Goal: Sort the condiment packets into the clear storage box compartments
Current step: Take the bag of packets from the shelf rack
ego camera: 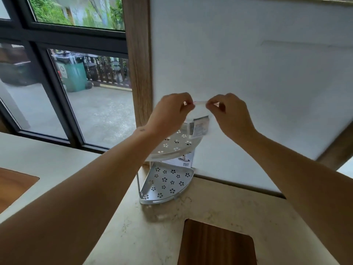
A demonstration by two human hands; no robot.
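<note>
Left hand [172, 109] and right hand [227, 111]: both raised in front of the white wall panel [257, 73], fingers curled, thumb and forefinger of each pinched on the top edge of a clear plastic bag [198, 119]. The strip of bag mouth between the two pinches is thin, with a faint pink line along it. The bag film is transparent and nearly invisible against the wall. Inside it, in the lower part, sit several small flat condiment packets [200, 127], pale with grey-blue print, bunched together; the count cannot be told.

Directly below the bag: a two-tier corner rack [166, 180] of grey metal, each tier a quarter-round tray with a low rim and punched flower-shaped holes. The bag hangs just above the upper tier; whether they touch cannot be told. A printed card with a barcode [186, 163] stands between the tiers, against the wall.

The rack stands in the back corner of the worktop [118, 226], pale speckled stone, smooth. A rounded dark wood inlay [215, 243] lies near its front edge. To the left: a dark-framed window [57, 83].
</note>
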